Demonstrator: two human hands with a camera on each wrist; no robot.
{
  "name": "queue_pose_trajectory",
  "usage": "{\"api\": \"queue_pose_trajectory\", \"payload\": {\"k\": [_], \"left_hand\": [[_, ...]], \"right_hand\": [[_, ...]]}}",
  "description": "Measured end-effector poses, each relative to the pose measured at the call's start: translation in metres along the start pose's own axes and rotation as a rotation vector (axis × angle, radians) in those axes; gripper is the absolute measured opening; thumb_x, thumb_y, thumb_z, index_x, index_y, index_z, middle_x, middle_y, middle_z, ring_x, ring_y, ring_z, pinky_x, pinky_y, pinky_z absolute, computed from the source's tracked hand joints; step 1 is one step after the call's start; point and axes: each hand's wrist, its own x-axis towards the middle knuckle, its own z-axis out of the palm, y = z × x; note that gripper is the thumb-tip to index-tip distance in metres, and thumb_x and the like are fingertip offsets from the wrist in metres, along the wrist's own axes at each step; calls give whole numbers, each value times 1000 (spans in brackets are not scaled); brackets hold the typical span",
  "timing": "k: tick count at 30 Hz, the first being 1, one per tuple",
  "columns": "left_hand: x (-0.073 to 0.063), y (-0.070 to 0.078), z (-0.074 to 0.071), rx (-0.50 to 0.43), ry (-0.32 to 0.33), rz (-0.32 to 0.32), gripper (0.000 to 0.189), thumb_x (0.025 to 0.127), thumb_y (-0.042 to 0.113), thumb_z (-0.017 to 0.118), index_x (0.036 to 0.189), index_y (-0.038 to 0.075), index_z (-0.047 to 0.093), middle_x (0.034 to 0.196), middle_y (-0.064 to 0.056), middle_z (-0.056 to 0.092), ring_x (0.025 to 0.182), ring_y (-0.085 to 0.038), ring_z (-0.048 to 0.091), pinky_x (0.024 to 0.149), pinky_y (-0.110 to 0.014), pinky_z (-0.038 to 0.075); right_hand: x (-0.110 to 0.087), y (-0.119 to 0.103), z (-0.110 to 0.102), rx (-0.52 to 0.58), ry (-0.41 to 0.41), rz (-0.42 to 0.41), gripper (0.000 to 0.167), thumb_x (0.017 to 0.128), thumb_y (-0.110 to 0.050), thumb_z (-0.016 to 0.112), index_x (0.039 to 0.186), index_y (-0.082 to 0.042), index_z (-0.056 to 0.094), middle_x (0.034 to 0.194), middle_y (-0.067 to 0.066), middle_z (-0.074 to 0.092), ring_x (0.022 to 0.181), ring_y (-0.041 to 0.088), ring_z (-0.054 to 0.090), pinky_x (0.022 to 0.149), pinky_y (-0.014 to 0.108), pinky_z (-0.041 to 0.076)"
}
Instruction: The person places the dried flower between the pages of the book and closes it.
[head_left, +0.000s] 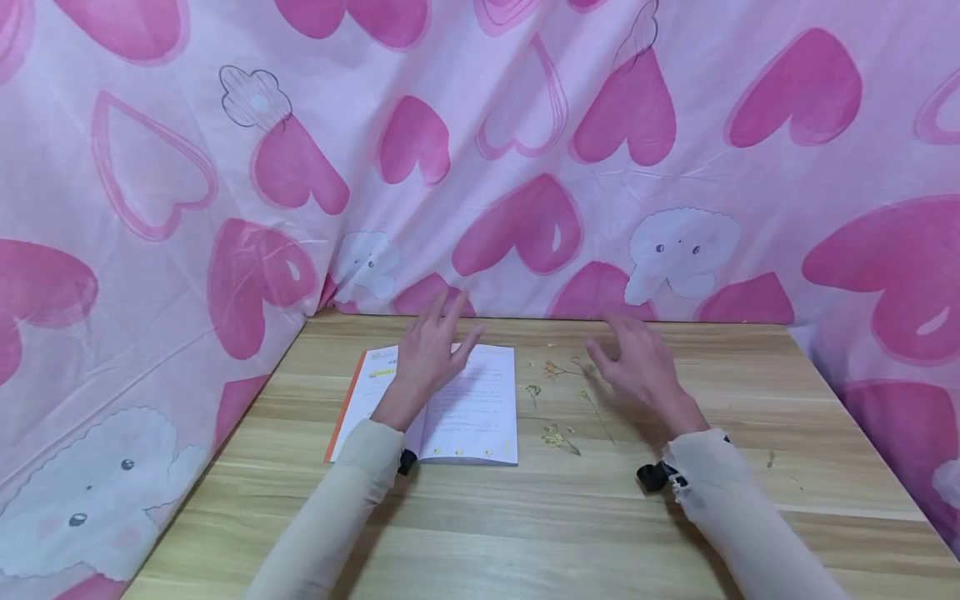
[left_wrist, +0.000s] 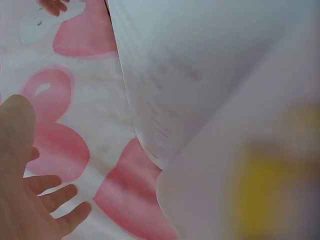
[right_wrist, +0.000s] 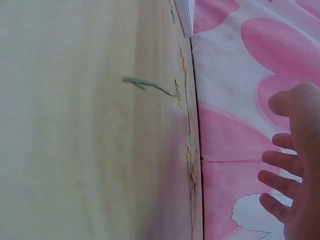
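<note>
An open book (head_left: pixel 471 408) with an orange edge lies on the wooden table, its printed pages facing up. Over its left page and fold hovers my left hand (head_left: pixel 431 354), fingers spread and holding nothing; the pages (left_wrist: pixel 165 85) fill much of the left wrist view. To the right, my right hand (head_left: pixel 641 367) hovers above the table with loosely bent fingers and nothing in them. Between book and right hand lie several dried flower sprigs (head_left: pixel 553 437), thin-stemmed with small yellowish and orange heads. A green-tipped sprig (right_wrist: pixel 150 85) shows in the right wrist view.
The wooden table (head_left: pixel 480 533) runs back to a pink curtain (head_left: pixel 510 208) with hearts and white cartoon animals, which also hangs along both sides. Small plant bits (head_left: pixel 771 458) lie to the right of the right forearm.
</note>
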Motion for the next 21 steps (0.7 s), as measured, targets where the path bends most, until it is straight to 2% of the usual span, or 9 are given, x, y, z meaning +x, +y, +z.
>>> {"api": "queue_pose_trajectory", "payload": {"k": [5, 8, 13, 15, 17, 21], "left_hand": [[-14, -6, 1, -46, 8, -15, 70, 109, 54, 55, 167, 17, 40, 164, -16, 54, 139, -43, 63, 106, -62, 57], [-22, -8, 2, -48, -48, -59, 68, 110, 52, 55, 167, 17, 39, 160, -16, 57, 131, -45, 67, 101, -61, 59], [-34, -12, 1, -39, -185, -135, 72, 107, 45, 62, 169, 20, 34, 152, -19, 63, 122, -46, 71, 89, -62, 62], [-38, -14, 1, -44, -230, -151, 76, 106, 42, 65, 170, 20, 31, 147, -18, 67, 120, -44, 72, 89, -62, 62], [-41, -17, 1, -47, -262, -156, 77, 105, 39, 67, 170, 19, 31, 143, -16, 69, 120, -42, 71, 91, -61, 61], [-45, -21, 2, -72, -281, -136, 74, 103, 35, 70, 166, 16, 37, 128, -13, 73, 114, -41, 72, 89, -60, 60]], "right_hand": [[-8, 0, 5, 17, 8, -15, 55, 107, -38, 63, 157, -15, 55, 145, 20, 68, 139, 48, 57, 113, 72, 43], [-12, -1, 8, 28, -4, -4, 48, 106, -33, 64, 150, -14, 62, 148, 18, 67, 139, 46, 57, 113, 71, 44], [-15, -2, 10, 33, -31, 12, 40, 106, -31, 65, 141, -13, 69, 148, 17, 67, 138, 44, 58, 110, 69, 48], [-16, -2, 11, 38, -54, 14, 37, 106, -30, 66, 139, -13, 70, 147, 16, 67, 137, 43, 58, 110, 68, 48], [-17, -3, 12, 35, -79, 10, 34, 105, -29, 66, 135, -13, 73, 141, 14, 70, 132, 41, 62, 107, 66, 51], [-17, -2, 14, 11, -112, -6, 27, 102, -26, 69, 123, -14, 77, 121, 10, 76, 112, 33, 70, 92, 57, 59]]}}
